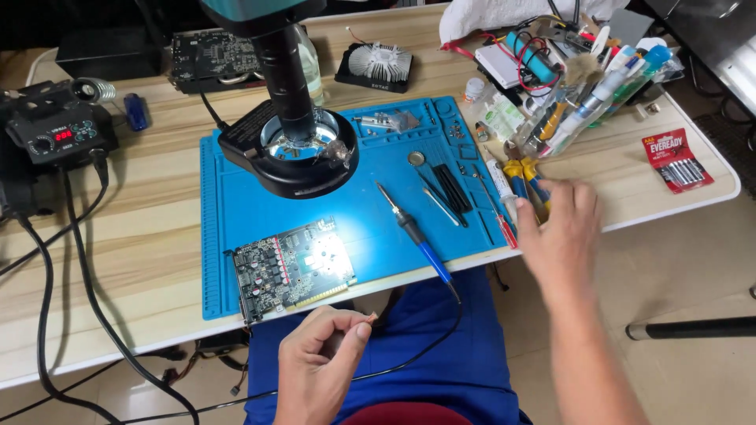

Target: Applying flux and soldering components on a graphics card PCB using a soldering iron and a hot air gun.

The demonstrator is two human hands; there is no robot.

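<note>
Left hand (pixel 319 358) pinching small part (pixel 372 318) (fingertips closed)

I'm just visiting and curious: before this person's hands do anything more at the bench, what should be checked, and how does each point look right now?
1. Circuit board flat on the blue mat, lit by the microscope: ok.
2. Soldering iron lying loose on the mat, tip away from the board: ok; whether hot, cannot tell.
3. Left hand pinches a tiny part: ok; which part, cannot tell.
4. Right hand open, blurred, near the pliers: holding nothing.
5. Iron's cord drapes across the lap: not ok.
</note>
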